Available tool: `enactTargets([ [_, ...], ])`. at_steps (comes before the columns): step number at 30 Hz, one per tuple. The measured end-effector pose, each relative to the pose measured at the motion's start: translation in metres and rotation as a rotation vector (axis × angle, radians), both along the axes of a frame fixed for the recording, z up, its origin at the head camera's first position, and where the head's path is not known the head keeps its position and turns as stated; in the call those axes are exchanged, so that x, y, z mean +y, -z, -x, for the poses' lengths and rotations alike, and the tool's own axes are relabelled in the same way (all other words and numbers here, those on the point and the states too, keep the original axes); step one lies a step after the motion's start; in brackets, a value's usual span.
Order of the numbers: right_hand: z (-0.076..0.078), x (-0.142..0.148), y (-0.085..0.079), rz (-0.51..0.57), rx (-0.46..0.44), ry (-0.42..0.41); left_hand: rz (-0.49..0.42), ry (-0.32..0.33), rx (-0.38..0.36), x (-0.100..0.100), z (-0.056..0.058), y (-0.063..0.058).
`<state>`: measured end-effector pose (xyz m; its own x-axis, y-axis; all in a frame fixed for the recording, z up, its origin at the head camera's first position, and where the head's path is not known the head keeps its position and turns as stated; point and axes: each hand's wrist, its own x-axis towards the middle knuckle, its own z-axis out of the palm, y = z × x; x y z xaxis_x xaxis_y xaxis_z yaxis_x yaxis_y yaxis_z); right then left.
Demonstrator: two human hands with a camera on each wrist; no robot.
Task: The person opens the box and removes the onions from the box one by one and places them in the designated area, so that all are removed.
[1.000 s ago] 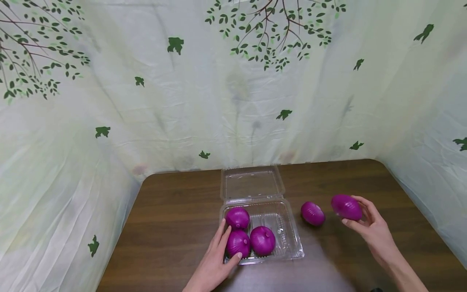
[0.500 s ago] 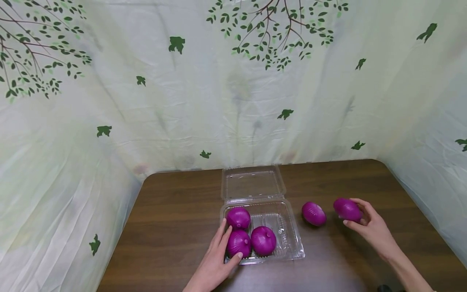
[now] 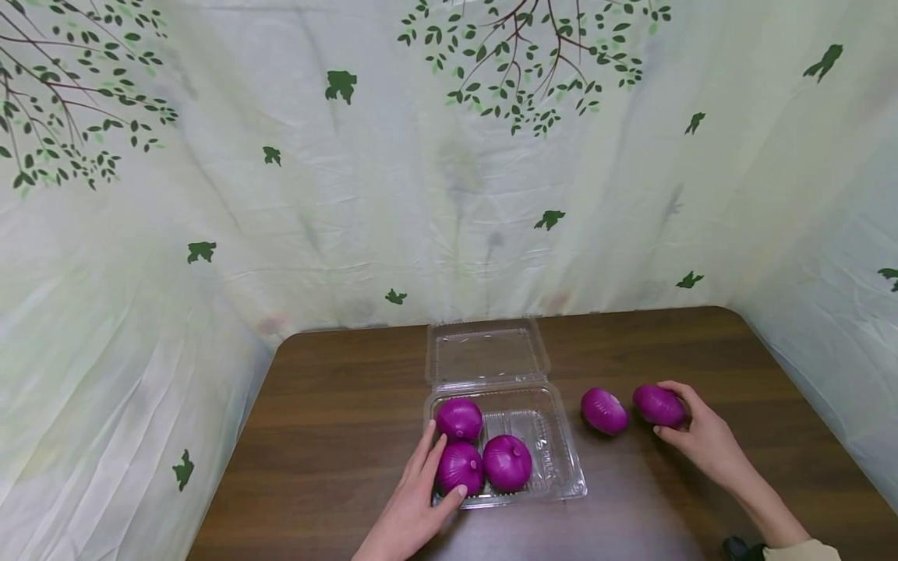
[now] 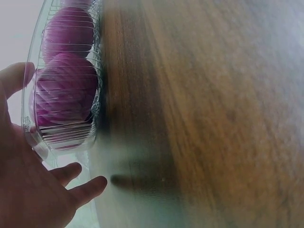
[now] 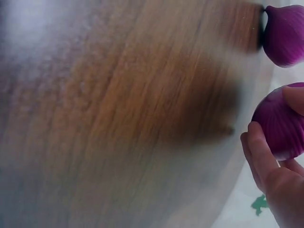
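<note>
My right hand point(image 3: 708, 444) grips a purple onion point(image 3: 658, 406) between thumb and fingers, to the right of a second onion point(image 3: 604, 411) lying on the table. In the right wrist view, the fingers wrap the side of the gripped onion point(image 5: 280, 123), and a dark shadow falls on the wood beside it. A clear plastic clamshell box point(image 3: 554, 460) stands with its lid point(image 3: 487, 354) folded back. Inside its left half sit three onions point(image 3: 507, 463). My left hand point(image 3: 414, 499) rests at the box's near left corner, fingers extended along the side and thumb over the front rim.
The brown wooden table point(image 3: 337, 421) has rounded far corners. Behind and beside it hangs a pale curtain point(image 3: 449, 234) printed with leaves and branches. A black band point(image 3: 740, 548) and a beige sleeve point(image 3: 800, 551) show at the right wrist.
My right hand has lowered the onion and then shifted it slightly left, closer to the onion lying on the table. My left hand and the box have stayed in place.
</note>
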<state>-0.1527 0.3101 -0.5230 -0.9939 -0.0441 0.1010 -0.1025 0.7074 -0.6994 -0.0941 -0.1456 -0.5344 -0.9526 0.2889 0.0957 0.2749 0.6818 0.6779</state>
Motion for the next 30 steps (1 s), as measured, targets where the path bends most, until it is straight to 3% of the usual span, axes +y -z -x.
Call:
enactTargets([
  [8, 0.004, -0.006, 0.005, -0.023, 0.016, -0.028, 0.002, -0.002, 0.007, -0.001, -0.001, 0.0],
  [30, -0.004, -0.014, 0.006, 0.045, 0.079, -0.048, -0.005, -0.003, -0.013, 0.0, 0.0, 0.0],
])
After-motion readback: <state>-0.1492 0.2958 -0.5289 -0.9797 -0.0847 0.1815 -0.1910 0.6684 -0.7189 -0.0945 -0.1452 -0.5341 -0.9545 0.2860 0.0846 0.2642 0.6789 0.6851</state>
